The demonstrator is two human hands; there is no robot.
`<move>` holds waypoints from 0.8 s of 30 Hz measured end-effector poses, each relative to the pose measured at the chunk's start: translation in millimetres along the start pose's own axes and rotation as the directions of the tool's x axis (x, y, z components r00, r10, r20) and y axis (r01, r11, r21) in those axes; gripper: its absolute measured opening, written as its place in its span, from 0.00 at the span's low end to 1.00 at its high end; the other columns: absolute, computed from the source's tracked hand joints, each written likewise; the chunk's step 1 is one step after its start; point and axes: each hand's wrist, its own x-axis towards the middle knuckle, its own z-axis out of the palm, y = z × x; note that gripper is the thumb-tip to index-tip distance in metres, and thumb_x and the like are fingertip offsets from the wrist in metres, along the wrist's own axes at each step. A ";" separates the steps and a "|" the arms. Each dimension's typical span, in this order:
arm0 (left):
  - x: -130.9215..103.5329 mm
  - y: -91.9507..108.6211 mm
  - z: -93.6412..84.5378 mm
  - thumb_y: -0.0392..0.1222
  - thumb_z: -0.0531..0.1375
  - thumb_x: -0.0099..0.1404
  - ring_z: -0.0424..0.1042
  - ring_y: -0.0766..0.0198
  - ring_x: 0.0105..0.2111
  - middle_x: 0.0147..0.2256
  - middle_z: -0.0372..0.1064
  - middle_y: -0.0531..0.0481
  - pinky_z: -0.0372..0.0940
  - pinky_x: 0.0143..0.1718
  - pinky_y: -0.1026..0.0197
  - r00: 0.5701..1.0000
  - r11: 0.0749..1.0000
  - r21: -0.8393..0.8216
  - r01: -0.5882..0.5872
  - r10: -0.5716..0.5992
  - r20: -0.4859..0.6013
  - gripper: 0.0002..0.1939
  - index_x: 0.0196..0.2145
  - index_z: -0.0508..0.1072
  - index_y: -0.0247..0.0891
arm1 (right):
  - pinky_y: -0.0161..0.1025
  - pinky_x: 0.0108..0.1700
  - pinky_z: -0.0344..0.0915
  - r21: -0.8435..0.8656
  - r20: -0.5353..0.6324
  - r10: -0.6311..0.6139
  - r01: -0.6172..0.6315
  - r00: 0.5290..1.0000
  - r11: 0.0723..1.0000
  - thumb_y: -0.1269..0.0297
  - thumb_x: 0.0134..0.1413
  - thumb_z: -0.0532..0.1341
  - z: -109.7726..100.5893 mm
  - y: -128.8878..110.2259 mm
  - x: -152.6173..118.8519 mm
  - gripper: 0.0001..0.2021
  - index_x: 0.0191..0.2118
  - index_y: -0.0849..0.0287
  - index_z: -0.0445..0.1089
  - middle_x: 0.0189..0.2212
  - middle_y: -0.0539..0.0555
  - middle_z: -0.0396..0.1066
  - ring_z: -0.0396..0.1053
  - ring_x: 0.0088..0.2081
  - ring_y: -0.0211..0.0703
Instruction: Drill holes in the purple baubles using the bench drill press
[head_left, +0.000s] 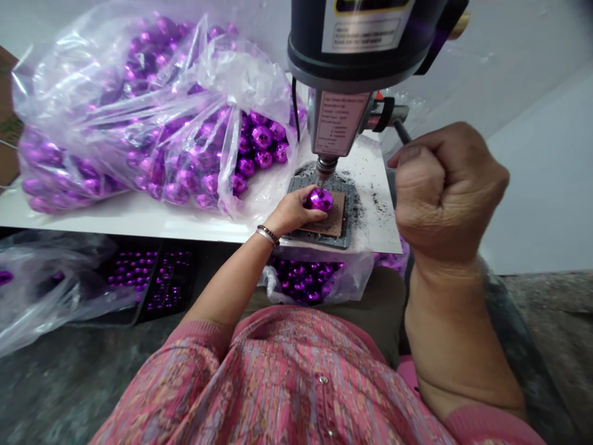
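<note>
My left hand pinches a shiny purple faceted ball between thumb and fingers. The ball sits over a brown board on the grey base of a bench drill press. Directly above the ball is the drill chuck, its thin bit pointing down at the ball's top; whether the bit has entered it I cannot tell. My right hand is closed in a fist around the feed lever at the right side of the drill press. The fist hides the lever's end.
A large clear plastic bag of purple balls lies left on the white table, its mouth toward the drill. Dark shavings are scattered around the base. Below the table edge are another bag of balls and black crates.
</note>
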 end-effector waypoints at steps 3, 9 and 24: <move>0.3 -3.0 1.7 0.38 0.73 0.52 0.74 0.61 0.42 0.43 0.80 0.51 0.68 0.49 0.62 1.000 0.999 -0.038 -0.005 0.004 -0.008 0.30 0.54 0.79 0.34 | 0.31 0.41 0.62 -0.052 -0.016 -0.041 0.041 0.999 0.998 0.59 0.67 0.52 4.5 4.6 -5.1 0.15 0.33 0.59 0.71 0.31 0.51 0.70 0.66 0.34 0.26; 1.1 -6.1 4.6 0.38 0.74 0.52 0.76 0.59 0.46 0.45 0.80 0.52 0.68 0.53 0.61 1.000 1.000 -0.012 0.005 -0.006 -0.024 0.29 0.53 0.79 0.36 | 0.32 0.43 0.64 -0.056 -0.083 -0.040 0.036 0.996 0.998 0.54 0.70 0.48 18.7 10.7 -13.8 0.21 0.35 0.59 0.71 0.32 0.52 0.69 0.67 0.37 0.27; -0.9 -3.9 4.6 0.39 0.73 0.55 0.76 0.58 0.44 0.44 0.80 0.50 0.68 0.51 0.60 0.999 0.999 0.041 -0.013 0.014 -0.031 0.26 0.52 0.79 0.35 | 0.29 0.39 0.61 0.030 -0.266 -0.112 0.124 0.958 0.992 0.58 0.70 0.51 42.2 21.8 -30.9 0.19 0.33 0.62 0.73 0.29 0.50 0.69 0.66 0.34 0.25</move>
